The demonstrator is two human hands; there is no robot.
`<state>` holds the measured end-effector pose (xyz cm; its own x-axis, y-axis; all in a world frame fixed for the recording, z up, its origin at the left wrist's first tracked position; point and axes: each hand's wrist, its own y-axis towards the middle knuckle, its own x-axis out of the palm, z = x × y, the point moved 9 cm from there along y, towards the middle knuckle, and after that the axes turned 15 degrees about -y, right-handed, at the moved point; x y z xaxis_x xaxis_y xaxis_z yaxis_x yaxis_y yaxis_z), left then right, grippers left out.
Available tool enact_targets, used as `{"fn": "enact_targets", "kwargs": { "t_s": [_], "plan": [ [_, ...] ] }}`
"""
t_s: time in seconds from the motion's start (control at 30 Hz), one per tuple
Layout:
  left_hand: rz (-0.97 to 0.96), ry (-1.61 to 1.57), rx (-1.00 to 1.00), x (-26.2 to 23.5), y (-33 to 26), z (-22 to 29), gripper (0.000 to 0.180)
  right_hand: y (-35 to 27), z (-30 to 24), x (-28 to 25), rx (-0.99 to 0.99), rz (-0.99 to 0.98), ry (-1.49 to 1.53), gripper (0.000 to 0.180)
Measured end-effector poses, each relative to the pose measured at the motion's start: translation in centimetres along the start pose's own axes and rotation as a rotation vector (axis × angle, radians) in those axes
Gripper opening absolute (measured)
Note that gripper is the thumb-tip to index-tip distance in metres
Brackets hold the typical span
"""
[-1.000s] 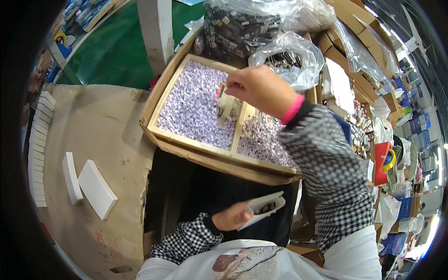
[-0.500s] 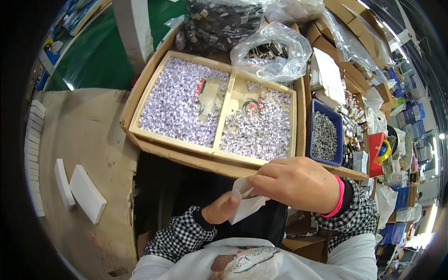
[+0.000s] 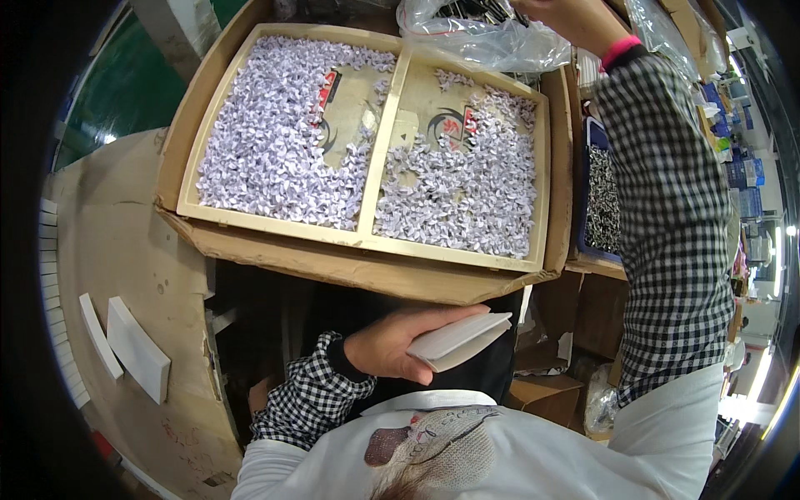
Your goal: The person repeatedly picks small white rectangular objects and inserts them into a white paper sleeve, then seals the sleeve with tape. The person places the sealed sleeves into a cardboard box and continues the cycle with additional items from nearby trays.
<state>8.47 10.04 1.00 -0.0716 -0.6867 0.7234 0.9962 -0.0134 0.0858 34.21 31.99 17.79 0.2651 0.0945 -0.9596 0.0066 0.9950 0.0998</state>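
- the small white box (image 3: pixel 460 340) is sitting in the left hand (image 3: pixel 400 346), low in the view and close to the person's body, below the front edge of the wooden tray (image 3: pixel 367 237).
- it is flat and rectangular, plain white, with its lid slightly ajar so a thin gap is showing along the near edge.
- it is lying roughly level, tilting a little up toward the right, with the thumb resting over its top and the fingers wrapping beneath.
- the clear plastic bag (image 3: pixel 487 37) is lying crumpled beyond the tray's far edge, with the right hand (image 3: pixel 575 21) reaching at its top.
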Motion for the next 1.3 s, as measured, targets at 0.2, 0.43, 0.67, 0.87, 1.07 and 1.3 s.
{"fn": "enact_targets", "kwargs": {
  "t_s": [0.2, 0.43, 0.67, 0.87, 1.07, 1.3],
  "plan": [
    [-0.002, 0.134, 0.005, -0.5, 0.1, 0.3, 0.12, 4.6, 0.4, 6.9, -0.066, -0.103, -0.327, 0.029],
    [-0.097, 0.109, 0.055, 0.3, 0.1, 0.5, 0.111, 6.4, 1.2, 7.8, -0.016, -0.114, -0.347, 0.029],
    [-0.168, 0.221, 0.224, 1.2, -0.3, 2.1, 0.113, 0.8, 1.8, -2.0, 0.345, 0.278, 0.534, 0.025],
    [-0.046, 0.206, 0.24, 0.6, -0.7, 1.3, 0.114, -9.3, -5.5, -8.6, -0.01, -0.027, 1.024, 0.032],
    [-0.065, 0.203, 0.304, 0.9, -1.3, 0.0, 0.111, -20.9, -16.9, -8.8, -0.431, -0.51, 0.542, 0.038],
    [-0.064, 0.445, 0.406, 1.7, -1.9, -0.6, 0.117, -24.9, -22.5, -9.9, -0.405, -0.278, 0.424, 0.017]
  ]
}}
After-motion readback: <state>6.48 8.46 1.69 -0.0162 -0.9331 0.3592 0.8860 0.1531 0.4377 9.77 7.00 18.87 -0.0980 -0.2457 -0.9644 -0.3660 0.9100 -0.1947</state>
